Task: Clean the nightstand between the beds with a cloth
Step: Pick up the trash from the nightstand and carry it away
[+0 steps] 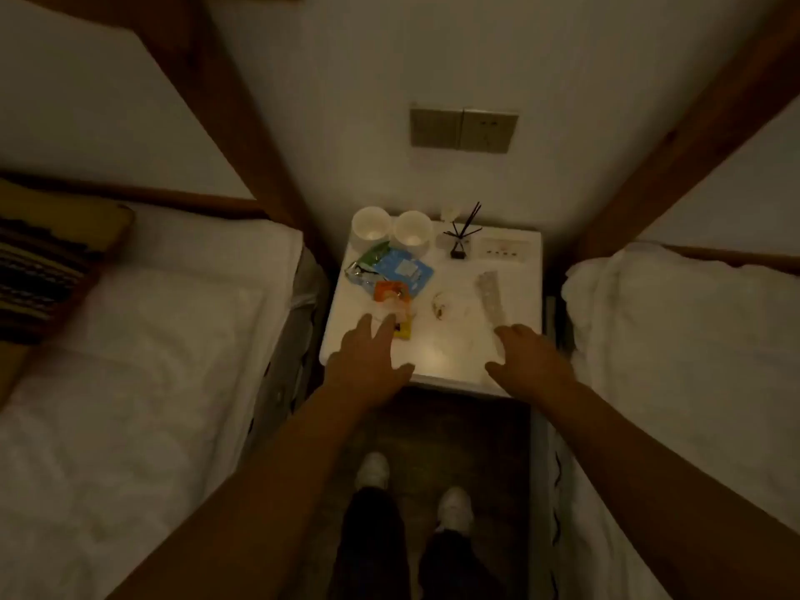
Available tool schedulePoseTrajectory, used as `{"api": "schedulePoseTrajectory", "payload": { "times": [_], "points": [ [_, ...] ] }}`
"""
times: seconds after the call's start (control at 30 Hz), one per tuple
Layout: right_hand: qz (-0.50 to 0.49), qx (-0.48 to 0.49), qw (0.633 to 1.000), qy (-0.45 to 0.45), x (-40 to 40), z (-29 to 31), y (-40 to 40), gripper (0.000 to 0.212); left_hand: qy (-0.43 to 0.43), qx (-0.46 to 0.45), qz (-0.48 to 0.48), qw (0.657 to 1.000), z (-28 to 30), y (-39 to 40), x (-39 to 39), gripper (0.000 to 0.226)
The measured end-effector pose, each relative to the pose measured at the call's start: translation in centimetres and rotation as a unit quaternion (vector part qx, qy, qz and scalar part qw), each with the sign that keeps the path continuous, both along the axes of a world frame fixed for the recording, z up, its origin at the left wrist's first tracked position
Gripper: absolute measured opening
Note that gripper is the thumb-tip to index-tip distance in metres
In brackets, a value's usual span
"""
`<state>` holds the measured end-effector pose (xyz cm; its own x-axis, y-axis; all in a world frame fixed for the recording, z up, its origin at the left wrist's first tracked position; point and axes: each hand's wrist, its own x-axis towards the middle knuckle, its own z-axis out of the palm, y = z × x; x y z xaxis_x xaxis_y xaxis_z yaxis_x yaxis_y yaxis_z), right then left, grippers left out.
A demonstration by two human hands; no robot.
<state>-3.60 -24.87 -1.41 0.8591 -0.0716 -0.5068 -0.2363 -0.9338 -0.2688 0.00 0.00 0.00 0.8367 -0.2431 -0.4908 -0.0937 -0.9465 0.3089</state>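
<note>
Left hand [368,359] fingers spread, relaxed, over nightstand [437,296] front at 7 o'clock, fingertips near wrappers [391,277]. Right hand [526,361] loosely open at 5 o'clock, beside clear packet [491,294]. Two cups [391,230] at 11, diffuser [461,236] at 1. Cloth can't be made out.

Both bare arms reach forward, left hand [368,361] and right hand [526,361] with relaxed fingers.

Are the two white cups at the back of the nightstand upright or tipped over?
Upright. Both white cups stand side by side at the back left of the nightstand, round mouths facing up.
</note>
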Motion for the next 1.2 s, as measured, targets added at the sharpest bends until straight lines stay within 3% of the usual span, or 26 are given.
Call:
{"api": "schedulePoseTrajectory", "payload": {
  "times": [0.1, 0.17, 0.27, 0.43, 0.6, 0.67, 0.73, 0.8, 0.9, 0.97, 1.0, 1.2],
  "points": [
    [-0.049, -0.012, 0.999, -0.016, 3.2, -5.1, -0.7, 0.078, -0.033, -0.081, 0.127, 0.988, -5.3, -1.3, 4.0, 0.099],
    [-0.112, 0.000, 0.993, -0.039, 5.3, -8.0, -1.0, 0.086, -0.051, -0.160, 0.239, 0.956, -8.9, -2.2, 6.6, 0.106],
    [-0.187, 0.014, 0.981, -0.048, 7.7, -11.9, -1.0, 0.093, -0.041, -0.158, 0.317, 0.934, -14.2, -3.3, 8.7, 0.114],
    [-0.177, -0.003, 0.983, -0.048, 9.2, -16.0, 0.2, 0.075, -0.038, -0.122, 0.237, 0.963, -19.9, -2.4, 9.0, 0.094],
    [-0.157, -0.063, 0.984, -0.051, 9.4, -17.9, 0.5, 0.049, -0.041, -0.211, 0.172, 0.961, -21.4, 0.3, 9.3, 0.039],
    [-0.141, -0.086, 0.984, -0.068, 9.4, -18.4, 0.3, 0.037, -0.034, -0.269, 0.160, 0.949, -20.6, 1.3, 9.7, 0.029],
    [-0.128, -0.106, 0.982, -0.093, 9.5, -18.7, 0.2, 0.028, -0.071, -0.248, 0.121, 0.959, -19.9, 2.7, 11.1, 0.022],
    [-0.123, -0.121, 0.978, -0.114, 9.8, -18.9, 0.1, 0.025, -0.116, -0.192, 0.057, 0.973, -19.7, 1.5, 13.7, 0.034],
    [-0.121, -0.139, 0.975, -0.122, 9.9, -19.1, 0.3, 0.026, -0.297, -0.216, 0.163, 0.916, -19.5, -0.7, 18.9, 0.056],
    [-0.124, -0.141, 0.974, -0.128, 9.9, -19.3, 0.3, 0.027, -0.196, -0.068, -0.056, 0.977, -20.8, -0.4, 19.8, 0.062],
    [-0.126, -0.140, 0.973, -0.131, 9.8, -19.4, 0.3, 0.028, -0.159, -0.041, -0.130, 0.978, -21.5, 0.2, 19.7, 0.067],
    [-0.129, -0.144, 0.970, -0.149, 9.8, -19.5, 0.5, 0.029, -0.116, -0.020, -0.192, 0.974, -22.1, 0.2, 19.7, 0.102]
  ]
}}
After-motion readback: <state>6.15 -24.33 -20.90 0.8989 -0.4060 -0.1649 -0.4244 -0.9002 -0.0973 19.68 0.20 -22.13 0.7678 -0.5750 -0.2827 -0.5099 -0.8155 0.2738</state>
